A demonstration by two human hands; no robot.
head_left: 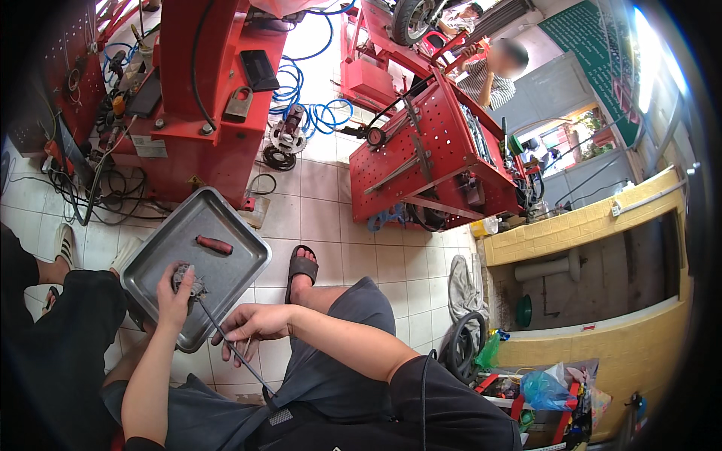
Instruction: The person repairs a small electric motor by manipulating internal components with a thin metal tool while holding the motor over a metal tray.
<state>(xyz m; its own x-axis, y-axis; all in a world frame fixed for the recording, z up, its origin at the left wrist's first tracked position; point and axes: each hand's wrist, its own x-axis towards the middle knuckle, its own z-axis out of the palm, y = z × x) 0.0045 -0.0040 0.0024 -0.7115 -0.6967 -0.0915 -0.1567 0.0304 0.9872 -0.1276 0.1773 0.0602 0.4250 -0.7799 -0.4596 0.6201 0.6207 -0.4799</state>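
Observation:
My left hand [173, 301] grips a small grey metal part [188, 279] over a metal tray [239, 229]. A long black cable [207, 308] runs from that part down toward my lap. My right hand [256, 327] is at the cable beside the tray's lower right edge, thumb and fingers curled round it, with what looks like a thin piece among the fingers, too small to name. In the tray lies a red-handled screwdriver [214, 245].
Red machinery [188, 165] with hoses and tools stands ahead-left. A red perforated tool cart [398, 173] is ahead-right, a person [492, 86] and another beyond it. A person's dark-trousered legs [75, 323] are close at left. A yellow basin [587, 203] and bagged items [541, 391] are at right.

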